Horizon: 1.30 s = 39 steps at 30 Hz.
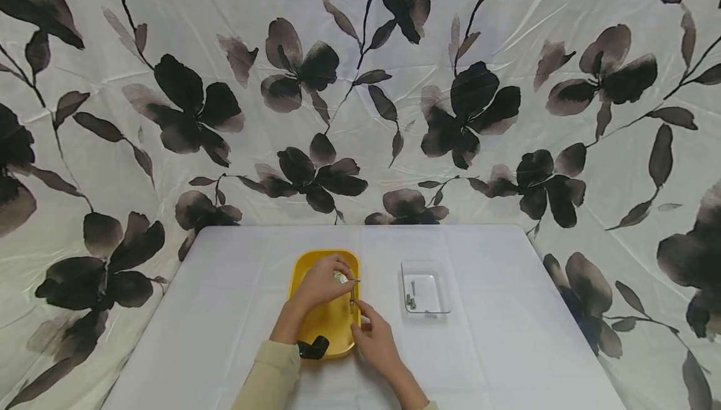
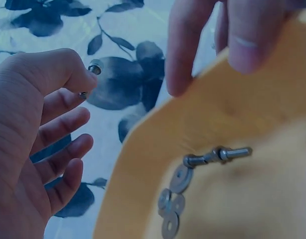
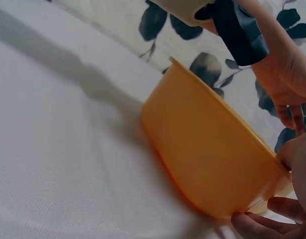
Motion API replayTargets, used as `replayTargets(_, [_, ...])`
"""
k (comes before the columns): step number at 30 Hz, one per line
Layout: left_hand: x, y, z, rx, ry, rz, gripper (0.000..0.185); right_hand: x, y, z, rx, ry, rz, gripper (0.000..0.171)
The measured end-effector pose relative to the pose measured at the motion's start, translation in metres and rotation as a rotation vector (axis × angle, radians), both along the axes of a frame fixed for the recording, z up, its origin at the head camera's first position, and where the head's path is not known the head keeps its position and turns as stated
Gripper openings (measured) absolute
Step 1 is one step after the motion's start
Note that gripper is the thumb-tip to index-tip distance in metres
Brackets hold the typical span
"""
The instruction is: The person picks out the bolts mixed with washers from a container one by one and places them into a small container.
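Observation:
My left hand (image 1: 322, 281) is over the yellow tray (image 1: 321, 335) and pinches a small metal bolt (image 2: 94, 67) between thumb and forefinger, its other fingers loosely bent. In the left wrist view, a bolt with a nut (image 2: 223, 155) and several washers (image 2: 180, 179) lie on the tray floor. My right hand (image 1: 376, 338) grips the tray's right wall, the thumb inside the rim and fingers outside. The right wrist view shows its fingers (image 3: 252, 225) low against the outer wall.
To the right of the tray stands a clear plastic box (image 1: 445, 305) with several bolts (image 1: 411, 302) in it. Both stand on a white-covered table (image 1: 496, 347). A flower-patterned cloth (image 1: 383, 116) hangs behind the table. A black wrist device (image 1: 313, 347) is on the left wrist.

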State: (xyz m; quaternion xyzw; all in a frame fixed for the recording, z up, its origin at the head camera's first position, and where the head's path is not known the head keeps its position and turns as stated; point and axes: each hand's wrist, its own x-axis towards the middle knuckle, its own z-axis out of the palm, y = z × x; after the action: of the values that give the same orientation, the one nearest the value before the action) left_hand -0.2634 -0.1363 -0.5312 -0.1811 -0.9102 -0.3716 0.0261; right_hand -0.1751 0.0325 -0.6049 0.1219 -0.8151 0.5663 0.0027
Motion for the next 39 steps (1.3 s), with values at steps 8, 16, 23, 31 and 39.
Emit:
replayTargets(8, [-0.001, 0.013, 0.015, 0.005, -0.016, -0.024, 0.008, -0.001, 0.006, 0.003, 0.004, 0.014, 0.044, 0.047])
replayTargets(16, [-0.004, 0.027, 0.022, 0.004, -0.024, -0.038, 0.008, -0.003, 0.016, 0.01, 0.004, 0.022, 0.007, 0.041])
replayTargets(23, [-0.006, 0.039, 0.023, -0.021, -0.029, -0.056, 0.007, -0.002, 0.033, 0.023, 0.009, 0.024, -0.064, 0.035])
replayTargets(31, [-0.011, 0.054, 0.025, -0.035, -0.027, -0.057, 0.007, -0.007, 0.055, 0.028, 0.062, 0.045, -0.152, 0.03])
replayTargets(39, [-0.016, 0.068, 0.02, -0.044, -0.039, -0.058, 0.007, -0.01, 0.076, 0.029, 0.097, 0.078, -0.208, 0.028])
